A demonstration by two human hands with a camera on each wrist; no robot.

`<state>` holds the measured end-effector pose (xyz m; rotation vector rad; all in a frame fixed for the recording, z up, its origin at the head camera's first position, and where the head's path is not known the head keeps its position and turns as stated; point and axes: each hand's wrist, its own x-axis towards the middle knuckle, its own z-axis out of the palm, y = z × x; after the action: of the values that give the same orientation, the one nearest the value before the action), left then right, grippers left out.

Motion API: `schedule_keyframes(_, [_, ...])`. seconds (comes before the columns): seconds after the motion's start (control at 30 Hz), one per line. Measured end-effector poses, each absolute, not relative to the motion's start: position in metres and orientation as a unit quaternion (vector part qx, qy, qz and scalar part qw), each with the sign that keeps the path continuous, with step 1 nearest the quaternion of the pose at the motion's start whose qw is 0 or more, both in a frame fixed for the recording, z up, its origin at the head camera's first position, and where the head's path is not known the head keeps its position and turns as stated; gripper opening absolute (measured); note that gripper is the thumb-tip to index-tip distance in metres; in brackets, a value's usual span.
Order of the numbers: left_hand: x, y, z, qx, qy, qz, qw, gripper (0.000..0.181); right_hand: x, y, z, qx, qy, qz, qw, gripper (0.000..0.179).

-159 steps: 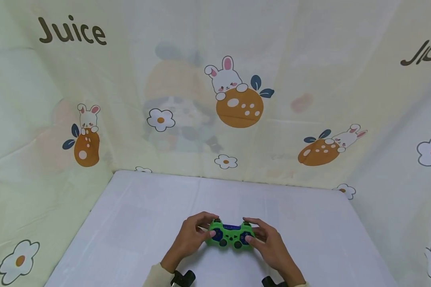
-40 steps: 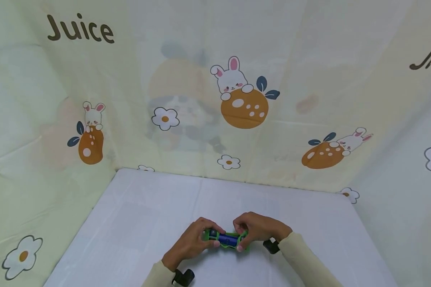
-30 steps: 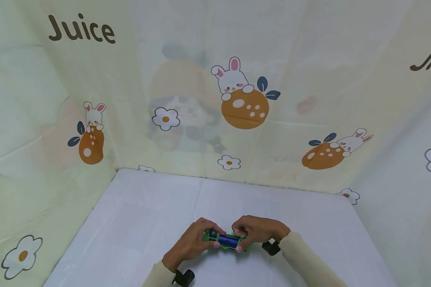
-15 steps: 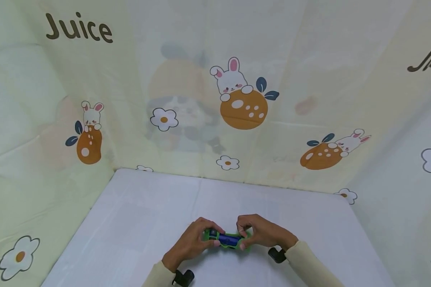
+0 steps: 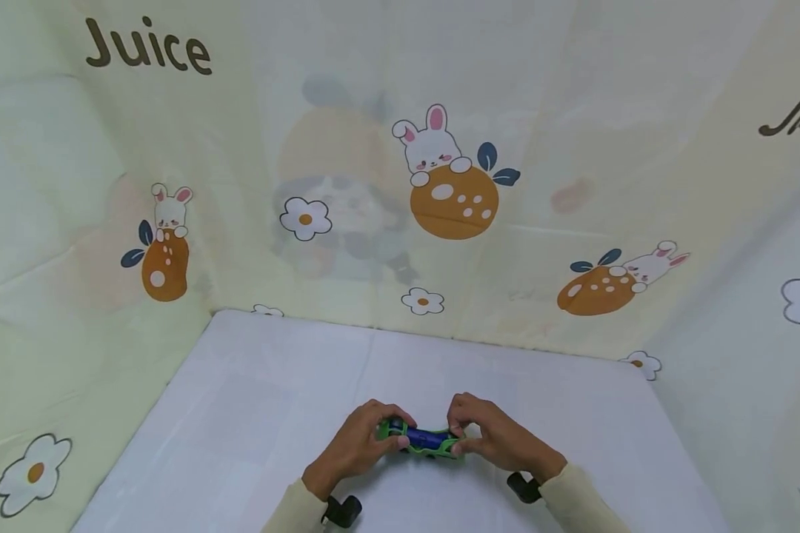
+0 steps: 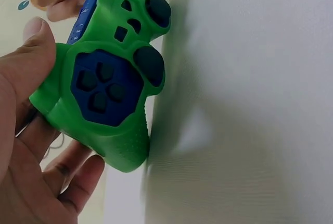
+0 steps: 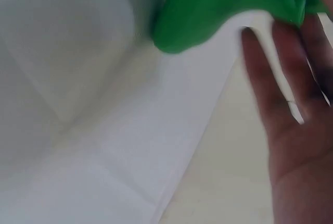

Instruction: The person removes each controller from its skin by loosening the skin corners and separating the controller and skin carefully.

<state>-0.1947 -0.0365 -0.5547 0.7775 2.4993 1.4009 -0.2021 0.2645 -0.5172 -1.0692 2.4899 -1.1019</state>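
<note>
**My left hand (image 5: 355, 448) and right hand (image 5: 498, 438) on a blue game controller (image 5: 428, 439) in a green, rubbery-looking cover (image 6: 125, 148)**

I hold the controller between my hands, low and near the middle of a smooth white surface (image 5: 273, 400). It is tilted so that its long blue top edge shows from my head. Whether it touches the surface I cannot tell, but one rounded grip comes very close to it.

My left hand grasps the left end, thumb on one side and fingers on the other. From that wrist I see a dark-blue panel of direction buttons (image 6: 107, 85) and a round black thumbstick (image 6: 150, 63), framed by the cover.

My right hand pinches the right end between thumb and forefinger. From that wrist the picture is blurred: my other fingers (image 7: 264, 81) reach up towards the cover, one tip apart from it.

A small black device (image 5: 343, 511) sits at my left wrist, just beyond the cuff of a beige sleeve (image 5: 295, 509). Behind everything hangs a cream fabric backdrop (image 5: 547, 96), printed with rabbits on orange fruit, white flowers and "Juice".
</note>
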Motion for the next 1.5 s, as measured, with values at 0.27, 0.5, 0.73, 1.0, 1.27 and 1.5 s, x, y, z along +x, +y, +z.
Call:
schedule_keyframes(0.27, [-0.195, -0.035, -0.552, 0.278, 0.84, 0.459, 0.075, 0.024, -0.196, 0.262, -0.514, -0.35, 0.851, -0.383, 0.077, 0.028])
schedule_keyframes(0.5, [-0.195, -0.033, -0.555, 0.293, 0.841, 0.45, 0.068, 0.025, -0.195, 0.258, -0.509, -0.351, 0.833, -0.408, 0.127, 0.026])
schedule_keyframes(0.73, [-0.195, -0.031, -0.552, 0.28, 0.856, 0.43, 0.059, 0.024, -0.19, 0.245, -0.493, -0.326, 0.874, -0.338, 0.124, 0.028])
schedule_keyframes(1.0, [-0.193, -0.033, -0.552, 0.284, 0.851, 0.438, 0.058, 0.023, -0.177, 0.25, -0.493, -0.281, 0.87, -0.372, 0.163, 0.023])
schedule_keyframes(1.27, [-0.194, -0.032, -0.554, 0.281, 0.846, 0.448, 0.061, 0.023, -0.185, 0.281, -0.513, -0.298, 0.845, -0.403, 0.185, 0.022])
schedule_keyframes(1.5, [-0.194, -0.036, -0.557, 0.266, 0.854, 0.441, 0.075, 0.023, -0.187, 0.284, -0.534, -0.269, 0.835, -0.45, 0.167, 0.026])
